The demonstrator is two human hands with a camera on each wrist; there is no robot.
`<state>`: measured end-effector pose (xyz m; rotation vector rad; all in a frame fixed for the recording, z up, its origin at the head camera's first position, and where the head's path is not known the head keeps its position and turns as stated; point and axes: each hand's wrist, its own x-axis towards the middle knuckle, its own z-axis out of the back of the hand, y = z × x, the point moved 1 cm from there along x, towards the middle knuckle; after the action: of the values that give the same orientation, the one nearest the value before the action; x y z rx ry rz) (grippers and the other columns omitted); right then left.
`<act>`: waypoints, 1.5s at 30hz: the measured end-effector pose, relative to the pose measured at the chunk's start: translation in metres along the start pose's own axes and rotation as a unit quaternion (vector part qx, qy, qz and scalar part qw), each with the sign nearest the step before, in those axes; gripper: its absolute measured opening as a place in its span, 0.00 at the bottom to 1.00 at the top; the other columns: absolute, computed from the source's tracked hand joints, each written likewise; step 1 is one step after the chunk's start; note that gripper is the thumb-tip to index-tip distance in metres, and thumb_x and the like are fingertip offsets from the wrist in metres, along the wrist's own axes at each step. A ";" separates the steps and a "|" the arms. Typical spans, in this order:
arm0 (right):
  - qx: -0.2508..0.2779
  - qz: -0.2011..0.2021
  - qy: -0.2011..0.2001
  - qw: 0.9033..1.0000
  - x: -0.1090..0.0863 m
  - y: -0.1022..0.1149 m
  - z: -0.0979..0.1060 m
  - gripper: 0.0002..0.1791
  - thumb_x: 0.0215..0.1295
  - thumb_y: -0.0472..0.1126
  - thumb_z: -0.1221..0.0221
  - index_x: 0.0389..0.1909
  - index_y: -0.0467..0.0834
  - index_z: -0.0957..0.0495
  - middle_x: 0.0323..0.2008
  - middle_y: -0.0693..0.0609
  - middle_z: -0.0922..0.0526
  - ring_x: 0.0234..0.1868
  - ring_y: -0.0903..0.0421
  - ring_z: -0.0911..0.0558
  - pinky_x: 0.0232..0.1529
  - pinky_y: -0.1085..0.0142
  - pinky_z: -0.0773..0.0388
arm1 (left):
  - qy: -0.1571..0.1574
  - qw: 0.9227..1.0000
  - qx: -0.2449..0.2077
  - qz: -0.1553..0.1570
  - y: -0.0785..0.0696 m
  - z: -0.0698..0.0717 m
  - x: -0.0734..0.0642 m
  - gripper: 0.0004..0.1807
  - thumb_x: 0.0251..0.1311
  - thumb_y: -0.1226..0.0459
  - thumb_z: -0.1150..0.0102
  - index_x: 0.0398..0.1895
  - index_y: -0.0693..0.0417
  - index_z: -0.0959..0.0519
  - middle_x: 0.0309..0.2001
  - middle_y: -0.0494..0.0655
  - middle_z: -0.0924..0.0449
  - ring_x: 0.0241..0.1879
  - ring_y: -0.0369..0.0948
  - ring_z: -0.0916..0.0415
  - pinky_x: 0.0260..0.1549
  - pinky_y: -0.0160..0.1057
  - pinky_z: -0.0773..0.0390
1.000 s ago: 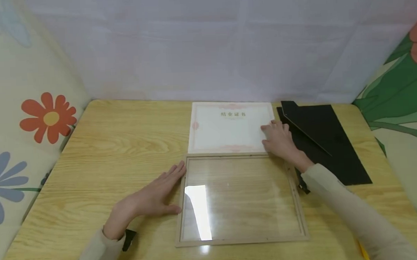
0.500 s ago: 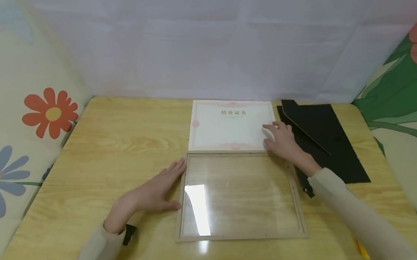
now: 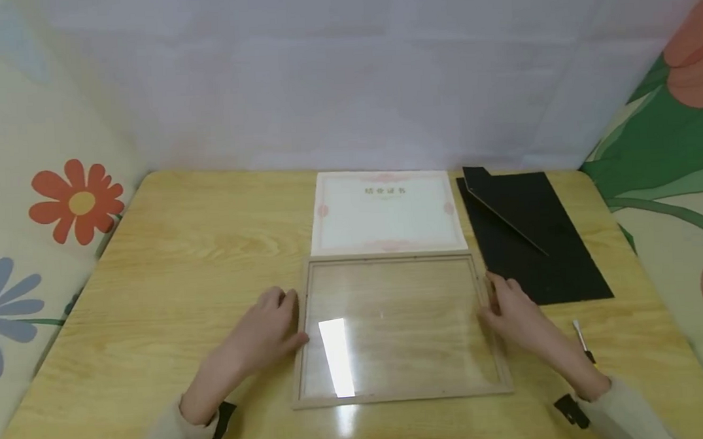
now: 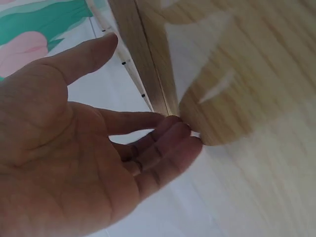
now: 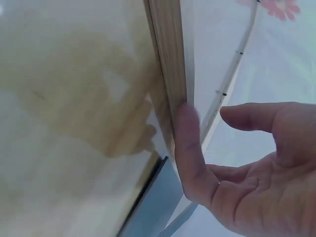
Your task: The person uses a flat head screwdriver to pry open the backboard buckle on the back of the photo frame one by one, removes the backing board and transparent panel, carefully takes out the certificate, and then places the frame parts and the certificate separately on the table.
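A light wooden picture frame (image 3: 403, 396) lies on the table with a clear pane (image 3: 409, 328) inside it. My left hand (image 3: 262, 331) is at its left side; in the left wrist view the bent fingertips (image 4: 170, 136) meet the outer edge, with the thumb apart near the rim. My right hand (image 3: 517, 314) is at the right side. In the right wrist view one finger (image 5: 188, 131) lies against the frame's outer edge, and the thumb stands off. A white certificate (image 3: 387, 221) with a pink border lies flat just behind the frame.
A black backing board (image 3: 566, 269) with a partly raised stand flap (image 3: 498, 206) lies at the back right. A screwdriver (image 3: 580, 337) is on the table (image 3: 211, 245) beyond my right hand. White cloth (image 3: 345, 82) hangs behind, and flower-painted panels (image 3: 76, 202) flank the table.
My right hand has left the certificate's right edge and come down to the frame's right side. My left fingers, earlier stretched out, are now more bent. The screwdriver's shaft has come into view.
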<state>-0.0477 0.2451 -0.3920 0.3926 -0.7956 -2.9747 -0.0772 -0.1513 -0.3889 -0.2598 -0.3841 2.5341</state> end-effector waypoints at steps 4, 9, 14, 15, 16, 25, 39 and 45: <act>0.029 0.001 0.013 0.999 -0.018 -0.004 -0.006 0.35 0.64 0.35 0.40 0.65 0.24 0.43 0.40 0.37 0.29 0.36 0.49 0.27 0.29 0.61 0.26 | 0.031 0.996 -0.041 0.071 -0.008 -0.004 -0.016 0.27 0.58 0.57 0.34 0.47 0.72 0.30 0.35 0.56 0.29 0.33 0.47 0.29 0.30 0.45 0.23; 0.032 0.027 0.009 0.999 -0.035 -0.004 -0.018 0.36 0.60 0.28 0.42 0.66 0.24 0.46 0.43 0.33 0.32 0.31 0.51 0.29 0.26 0.63 0.27 | 0.050 0.993 -0.054 0.092 -0.020 -0.015 -0.027 0.19 0.62 0.60 0.38 0.40 0.69 0.30 0.29 0.54 0.32 0.20 0.42 0.32 0.15 0.39 0.26; 0.016 0.023 -0.018 0.999 -0.041 -0.005 -0.026 0.38 0.57 0.26 0.44 0.68 0.25 0.48 0.45 0.31 0.34 0.26 0.53 0.31 0.21 0.65 0.30 | -0.012 0.999 0.003 0.048 -0.030 -0.020 -0.022 0.12 0.59 0.68 0.38 0.29 0.65 0.31 0.24 0.51 0.35 0.17 0.40 0.35 0.11 0.37 0.29; 0.015 0.021 -0.020 0.999 -0.041 -0.005 -0.026 0.38 0.56 0.26 0.44 0.68 0.25 0.48 0.46 0.30 0.34 0.26 0.53 0.31 0.22 0.65 0.31 | -0.020 0.999 0.007 0.047 -0.031 -0.020 -0.021 0.12 0.58 0.69 0.38 0.28 0.65 0.32 0.23 0.51 0.35 0.17 0.40 0.35 0.11 0.37 0.29; 0.013 0.017 -0.021 1.000 -0.042 -0.005 -0.026 0.39 0.56 0.27 0.44 0.68 0.25 0.48 0.46 0.30 0.34 0.26 0.53 0.31 0.21 0.65 0.31 | -0.024 0.998 0.006 0.049 -0.032 -0.020 -0.020 0.12 0.58 0.69 0.38 0.27 0.65 0.32 0.23 0.51 0.35 0.17 0.41 0.35 0.11 0.38 0.29; 0.005 0.019 -0.017 1.000 -0.042 -0.007 -0.024 0.38 0.56 0.27 0.44 0.68 0.26 0.47 0.47 0.29 0.34 0.27 0.52 0.30 0.23 0.65 0.31 | -0.020 0.982 -0.144 0.120 -0.035 -0.020 -0.025 0.13 0.58 0.72 0.40 0.24 0.56 0.34 0.22 0.45 0.37 0.21 0.39 0.37 0.17 0.34 0.33; 0.007 0.021 -0.008 1.000 -0.046 -0.007 -0.031 0.39 0.54 0.27 0.43 0.67 0.24 0.49 0.48 0.28 0.35 0.29 0.51 0.28 0.25 0.62 0.26 | -0.059 0.911 -0.399 0.086 -0.014 -0.025 -0.039 0.17 0.60 0.76 0.40 0.48 0.68 0.35 0.30 0.48 0.20 0.30 0.37 0.22 0.30 0.33 0.20; 0.006 0.022 0.003 1.000 -0.046 -0.005 -0.029 0.40 0.55 0.27 0.43 0.68 0.24 0.49 0.47 0.29 0.35 0.29 0.52 0.29 0.24 0.64 0.28 | -0.019 0.867 -0.486 0.108 -0.012 -0.029 -0.043 0.28 0.63 0.77 0.46 0.62 0.73 0.46 0.34 0.51 0.23 0.31 0.34 0.28 0.31 0.30 0.25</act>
<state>0.0044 0.2399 -0.4083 0.3788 -0.8105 -2.9286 -0.0281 -0.1591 -0.4080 -0.6456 -1.7176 2.3238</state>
